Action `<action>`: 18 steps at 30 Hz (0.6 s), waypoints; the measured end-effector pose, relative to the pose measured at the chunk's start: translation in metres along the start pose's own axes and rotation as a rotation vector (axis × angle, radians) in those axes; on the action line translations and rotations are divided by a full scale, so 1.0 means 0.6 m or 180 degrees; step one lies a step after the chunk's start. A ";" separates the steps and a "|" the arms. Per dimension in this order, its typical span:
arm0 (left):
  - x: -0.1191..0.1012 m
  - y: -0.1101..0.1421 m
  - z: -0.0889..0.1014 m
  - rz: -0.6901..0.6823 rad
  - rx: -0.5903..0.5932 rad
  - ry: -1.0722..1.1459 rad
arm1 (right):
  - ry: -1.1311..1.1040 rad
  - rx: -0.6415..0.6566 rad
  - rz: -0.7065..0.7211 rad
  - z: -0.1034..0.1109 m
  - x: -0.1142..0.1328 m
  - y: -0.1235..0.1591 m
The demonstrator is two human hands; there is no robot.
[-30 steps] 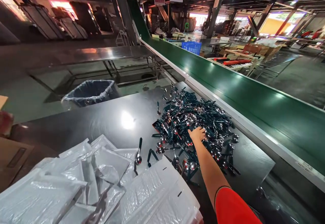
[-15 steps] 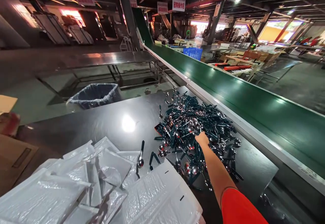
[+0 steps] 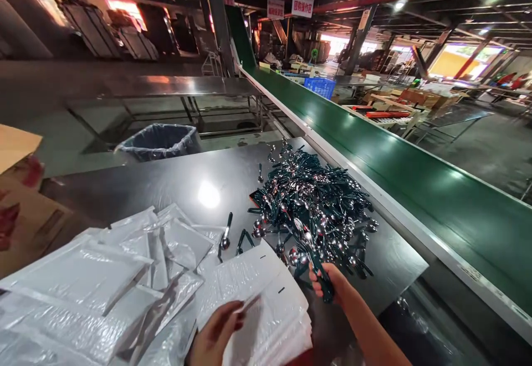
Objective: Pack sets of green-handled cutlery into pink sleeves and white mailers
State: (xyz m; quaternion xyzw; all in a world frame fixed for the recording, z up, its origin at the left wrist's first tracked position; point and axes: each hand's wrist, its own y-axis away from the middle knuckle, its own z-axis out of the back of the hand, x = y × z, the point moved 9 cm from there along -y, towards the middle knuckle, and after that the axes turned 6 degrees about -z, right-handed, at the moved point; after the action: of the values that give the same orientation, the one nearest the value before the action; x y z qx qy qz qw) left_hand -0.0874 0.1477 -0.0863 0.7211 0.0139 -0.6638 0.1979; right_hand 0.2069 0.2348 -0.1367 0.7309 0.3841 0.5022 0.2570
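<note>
Spoons (image 3: 321, 274) lie clamped in the right hand (image 3: 328, 283), its fingers closed around the handles, at 5 o'clock from the spoon heap (image 3: 311, 205) on the bench (image 3: 178, 183); the left hand (image 3: 216, 335) pinches the edge of a bubble mailer (image 3: 253, 283) at 7 o'clock.

Factory interior, dim overall, lit by ceiling lamps (image 3: 399, 5) and bright far windows (image 3: 457, 61). A round white glare (image 3: 208, 194) marks the dark worktop (image 3: 103, 200); the heap of spoons (image 3: 311, 211) glints. Wide-angle distortion bends the frame edges; shadows are soft, with no marked blur.
</note>
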 end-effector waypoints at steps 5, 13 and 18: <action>0.040 -0.031 -0.136 0.0379 0.0307 0.1262 | 0.0003 0.1056 -0.0297 -0.100 -0.069 0.058; -0.081 -0.076 -0.097 -0.0741 0.0249 0.1953 | -0.0150 0.2723 -0.1289 -0.227 -0.156 0.148; -0.097 -0.073 -0.076 -0.0507 0.0485 0.1437 | 0.0186 0.2862 -0.1498 -0.235 -0.190 0.124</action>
State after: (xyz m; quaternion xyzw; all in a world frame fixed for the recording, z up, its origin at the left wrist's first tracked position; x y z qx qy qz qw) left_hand -0.0635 0.2158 -0.0402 0.8605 0.0644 -0.4986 0.0820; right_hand 0.0750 0.0972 -0.0898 0.6485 0.7236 0.2360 0.0123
